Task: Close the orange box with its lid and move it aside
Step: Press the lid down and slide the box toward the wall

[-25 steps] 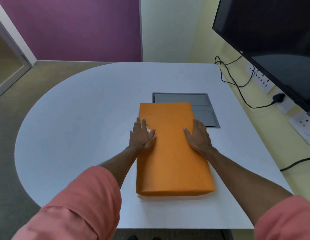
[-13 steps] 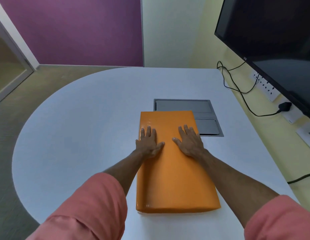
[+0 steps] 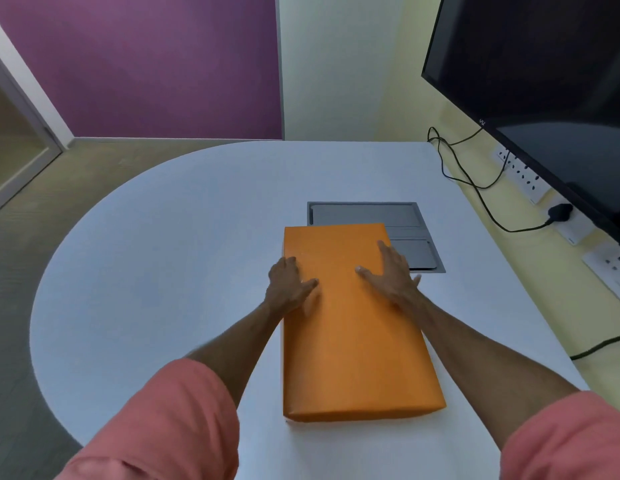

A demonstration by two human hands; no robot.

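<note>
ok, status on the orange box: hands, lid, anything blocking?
Left hand and right hand flat, open, at the lid's side edges. Orange box lidded, on the white table. Far end overlaps the grey table hatch; nothing else nearby.

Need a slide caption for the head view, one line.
Both hands, left and right, flat on the closed orange box on a white table, beside its grey hatch.

Soft even light, wide-angle edge bending, slight motion blur
</note>
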